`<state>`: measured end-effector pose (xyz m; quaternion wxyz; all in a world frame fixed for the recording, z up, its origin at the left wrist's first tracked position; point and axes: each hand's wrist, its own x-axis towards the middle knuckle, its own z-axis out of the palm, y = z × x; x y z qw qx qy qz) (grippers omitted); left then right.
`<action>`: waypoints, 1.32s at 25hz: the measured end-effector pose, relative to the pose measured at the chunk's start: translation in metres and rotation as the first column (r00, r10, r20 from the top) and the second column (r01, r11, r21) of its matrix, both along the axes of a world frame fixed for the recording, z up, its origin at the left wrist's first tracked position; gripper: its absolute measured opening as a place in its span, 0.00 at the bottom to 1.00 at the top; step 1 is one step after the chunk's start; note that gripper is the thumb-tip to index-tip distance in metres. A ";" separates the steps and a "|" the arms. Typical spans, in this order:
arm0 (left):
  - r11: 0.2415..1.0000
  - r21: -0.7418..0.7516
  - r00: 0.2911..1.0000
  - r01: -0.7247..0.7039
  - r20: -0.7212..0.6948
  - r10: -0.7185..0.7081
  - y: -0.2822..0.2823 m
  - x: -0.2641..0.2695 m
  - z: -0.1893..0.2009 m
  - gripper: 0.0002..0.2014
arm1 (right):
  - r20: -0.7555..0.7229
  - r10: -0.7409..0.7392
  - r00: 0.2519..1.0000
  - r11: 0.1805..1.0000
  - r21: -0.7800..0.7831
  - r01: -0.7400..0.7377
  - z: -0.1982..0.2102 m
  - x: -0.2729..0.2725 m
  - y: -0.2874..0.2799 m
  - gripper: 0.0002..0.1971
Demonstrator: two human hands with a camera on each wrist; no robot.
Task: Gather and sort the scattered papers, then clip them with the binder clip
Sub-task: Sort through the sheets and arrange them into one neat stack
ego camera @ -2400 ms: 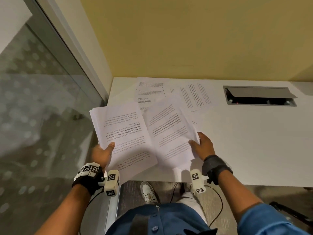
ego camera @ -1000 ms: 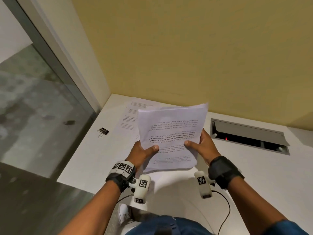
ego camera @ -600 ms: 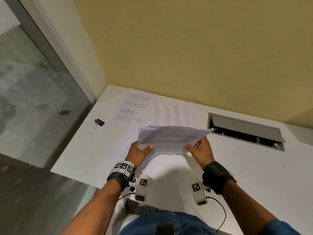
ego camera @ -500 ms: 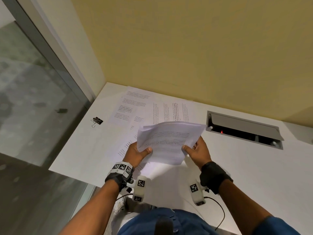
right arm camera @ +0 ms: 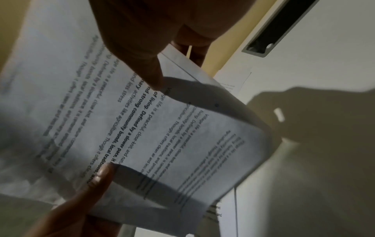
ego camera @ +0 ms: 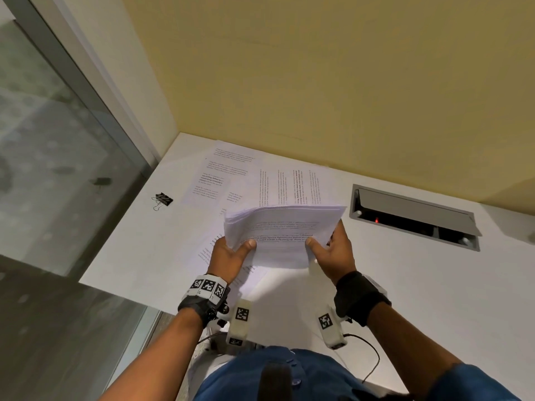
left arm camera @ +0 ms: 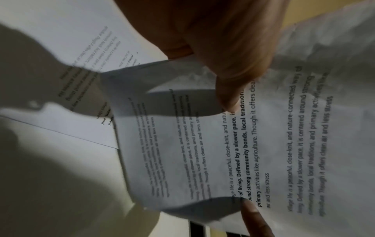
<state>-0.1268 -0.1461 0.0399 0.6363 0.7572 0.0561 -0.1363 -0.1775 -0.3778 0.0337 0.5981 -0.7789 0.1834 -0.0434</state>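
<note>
Above the white desk [ego camera: 405, 285] — both hands, left hand [ego camera: 227, 254] and right hand [ego camera: 335, 253], grip the paper stack [ego camera: 282, 235] — binder clip [ego camera: 164, 199] well left.

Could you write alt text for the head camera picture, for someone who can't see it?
Two hands, left hand and right hand, hold a stack of papers above a white desk. More loose sheets lie behind, with a black binder clip to their left.

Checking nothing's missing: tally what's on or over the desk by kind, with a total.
Paper stack: 1
Loose sheets: at least 3, overlapping
Binder clip: 1
Hatch: 1
Total: at least 6
</note>
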 end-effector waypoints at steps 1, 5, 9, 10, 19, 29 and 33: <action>1.000 -0.005 1.000 -0.003 0.003 0.003 0.000 0.000 0.000 0.10 | -0.003 -0.014 1.000 1.000 0.009 0.014 -0.001 0.000 -0.001 0.34; 0.993 0.037 0.993 0.116 -0.022 -0.115 0.001 -0.001 -0.004 0.14 | -0.055 0.038 0.998 0.998 0.044 -0.036 -0.010 -0.004 0.001 0.36; 0.985 0.078 0.987 0.157 -0.049 -0.153 0.008 -0.006 -0.011 0.18 | -0.050 0.085 0.995 0.996 0.043 -0.083 -0.012 -0.006 0.007 0.38; 0.981 0.098 0.986 0.166 -0.037 -0.163 0.008 -0.007 -0.011 0.17 | -0.047 0.084 0.995 0.995 0.050 -0.082 -0.011 -0.006 0.009 0.38; 0.960 0.275 0.999 0.043 -0.023 -0.038 0.007 -0.012 -0.015 0.17 | -0.032 0.150 0.988 0.961 -0.230 -0.154 0.000 -0.007 0.024 0.16; 0.800 0.524 0.954 0.291 -0.092 -0.287 -0.002 -0.024 -0.008 0.19 | -0.464 0.225 0.857 0.821 -0.383 -0.423 -0.007 -0.008 0.038 0.19; 0.817 0.488 0.947 0.308 -0.075 -0.312 -0.005 -0.023 -0.014 0.15 | -0.419 0.210 0.883 0.826 -0.407 -0.389 0.002 -0.011 0.048 0.17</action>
